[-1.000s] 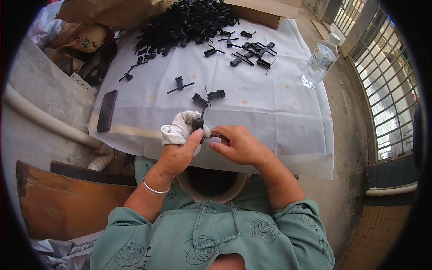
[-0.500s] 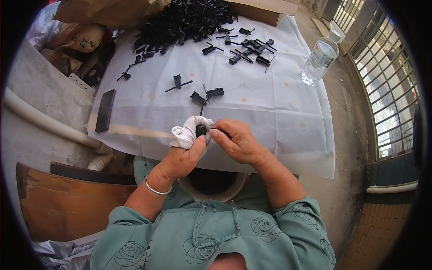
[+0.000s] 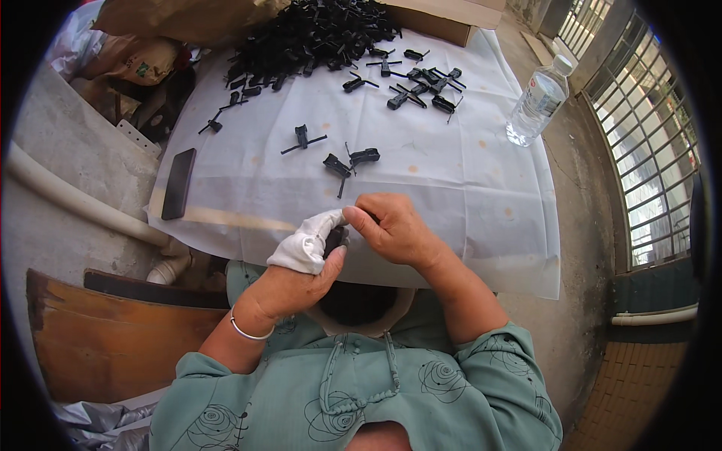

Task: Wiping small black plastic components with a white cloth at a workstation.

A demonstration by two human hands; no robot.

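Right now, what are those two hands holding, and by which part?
A small black plastic part, pinched between both hands. The left hand, its fingers wrapped in white cloth, grips its lower end; the right hand covers its top. The exact grip is hidden.

the table (image 3: 466, 188) wears a thin white sheet, matt and faintly creased, spotted with a few brownish stains. the small black parts (image 3: 316, 34) heaped at its far edge look like matt plastic, as does the one (image 3: 335, 240) pinched between the hands. the left hand (image 3: 297, 282) has white woven cloth wrapped over its fingers and a thin shiny metal bangle (image 3: 248, 331) at the wrist. the bottle (image 3: 535, 101) near the right edge is clear glossy plastic. the phone (image 3: 179, 183) at the left edge is smooth and dark.
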